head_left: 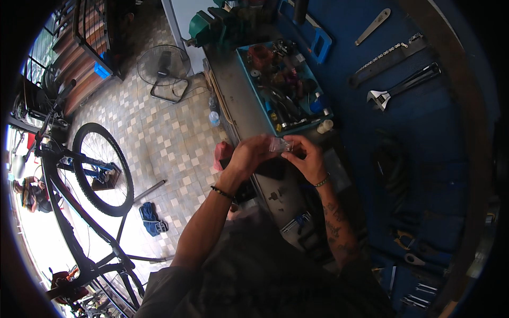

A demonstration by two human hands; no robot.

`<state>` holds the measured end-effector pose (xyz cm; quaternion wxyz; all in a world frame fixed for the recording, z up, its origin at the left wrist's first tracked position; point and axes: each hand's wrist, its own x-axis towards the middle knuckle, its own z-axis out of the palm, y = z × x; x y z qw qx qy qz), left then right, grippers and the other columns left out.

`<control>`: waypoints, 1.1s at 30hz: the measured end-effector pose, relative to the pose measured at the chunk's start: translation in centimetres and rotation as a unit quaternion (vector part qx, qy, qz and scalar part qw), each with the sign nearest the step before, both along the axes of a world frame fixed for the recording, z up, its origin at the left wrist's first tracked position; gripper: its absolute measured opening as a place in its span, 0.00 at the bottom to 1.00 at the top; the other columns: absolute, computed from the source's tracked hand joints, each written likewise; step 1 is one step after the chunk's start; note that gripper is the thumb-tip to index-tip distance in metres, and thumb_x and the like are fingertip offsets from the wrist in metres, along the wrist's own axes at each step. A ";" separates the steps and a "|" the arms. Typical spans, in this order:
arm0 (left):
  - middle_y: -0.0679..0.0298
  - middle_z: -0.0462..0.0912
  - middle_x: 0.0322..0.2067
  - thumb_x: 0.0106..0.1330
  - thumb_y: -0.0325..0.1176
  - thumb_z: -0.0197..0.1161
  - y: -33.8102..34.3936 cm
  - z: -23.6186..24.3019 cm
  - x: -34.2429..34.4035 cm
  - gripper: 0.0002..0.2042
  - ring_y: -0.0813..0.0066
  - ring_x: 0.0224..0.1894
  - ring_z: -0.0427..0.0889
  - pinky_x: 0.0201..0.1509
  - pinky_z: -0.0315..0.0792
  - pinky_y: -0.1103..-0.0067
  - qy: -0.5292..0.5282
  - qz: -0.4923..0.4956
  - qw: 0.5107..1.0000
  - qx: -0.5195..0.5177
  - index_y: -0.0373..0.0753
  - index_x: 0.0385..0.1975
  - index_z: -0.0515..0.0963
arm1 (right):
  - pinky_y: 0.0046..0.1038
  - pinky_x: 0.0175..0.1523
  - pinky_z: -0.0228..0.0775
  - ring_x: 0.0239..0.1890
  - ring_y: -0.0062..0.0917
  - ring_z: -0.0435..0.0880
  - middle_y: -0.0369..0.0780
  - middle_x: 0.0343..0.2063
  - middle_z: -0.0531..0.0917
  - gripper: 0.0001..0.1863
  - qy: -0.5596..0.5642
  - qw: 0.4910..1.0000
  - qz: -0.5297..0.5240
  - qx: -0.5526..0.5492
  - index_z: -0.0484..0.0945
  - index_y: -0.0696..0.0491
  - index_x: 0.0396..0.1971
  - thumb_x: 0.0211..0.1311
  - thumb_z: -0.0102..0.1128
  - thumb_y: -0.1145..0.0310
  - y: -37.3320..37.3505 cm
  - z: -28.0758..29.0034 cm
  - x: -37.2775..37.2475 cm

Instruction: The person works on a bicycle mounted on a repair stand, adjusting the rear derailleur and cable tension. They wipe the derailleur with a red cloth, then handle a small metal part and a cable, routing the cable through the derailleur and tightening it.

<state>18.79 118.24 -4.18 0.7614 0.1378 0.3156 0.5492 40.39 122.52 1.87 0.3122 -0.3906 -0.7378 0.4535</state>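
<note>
Clear plastic packet, small, between left hand and right hand — pinched by both

lower-l. floor blown out w/ glare, r. tool board dim, fisheye edges bent + black.

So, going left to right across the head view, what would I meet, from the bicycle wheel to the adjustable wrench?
Bicycle wheel → floor fan → plastic bottle → left hand → small clear bag → right hand → adjustable wrench.
</note>
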 end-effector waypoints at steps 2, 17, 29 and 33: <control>0.52 0.83 0.58 0.82 0.46 0.56 1.1 -0.2 1.3 0.22 0.59 0.62 0.81 0.69 0.73 0.62 -0.071 0.018 0.997 -0.007 0.31 0.59 0.78 | 0.29 0.47 0.83 0.41 0.24 0.90 0.38 0.42 0.90 0.24 -0.010 1.000 0.011 0.006 0.82 0.54 0.58 0.60 0.77 0.76 0.4 0.5 0.4; 0.55 0.79 0.68 0.83 0.44 0.50 4.0 -3.8 6.3 0.22 0.57 0.74 0.72 0.81 0.63 0.62 -0.353 -0.005 0.933 0.069 0.34 0.61 0.80 | 0.41 0.56 0.81 0.52 0.43 0.87 0.48 0.53 0.85 0.30 -0.171 0.958 0.175 0.150 0.77 0.53 0.64 0.61 0.72 0.77 2.7 2.9 0.5; 0.51 0.76 0.69 0.83 0.41 0.47 3.9 -2.2 6.7 0.21 0.52 0.70 0.76 0.78 0.68 0.58 -0.358 0.106 0.927 0.039 0.30 0.62 0.75 | 0.28 0.45 0.80 0.45 0.26 0.87 0.42 0.49 0.83 0.21 -0.084 0.975 -0.043 0.202 0.77 0.57 0.58 0.68 0.72 0.72 0.7 2.9 -1.3; 0.48 0.74 0.70 0.82 0.37 0.50 3.6 -1.0 6.3 0.20 0.50 0.73 0.73 0.80 0.67 0.57 -0.383 0.159 0.910 -0.004 0.27 0.63 0.73 | 0.23 0.41 0.77 0.42 0.19 0.84 0.39 0.47 0.82 0.18 -0.046 0.982 -0.169 0.076 0.77 0.57 0.52 0.73 0.71 0.63 -2.2 0.5 -0.9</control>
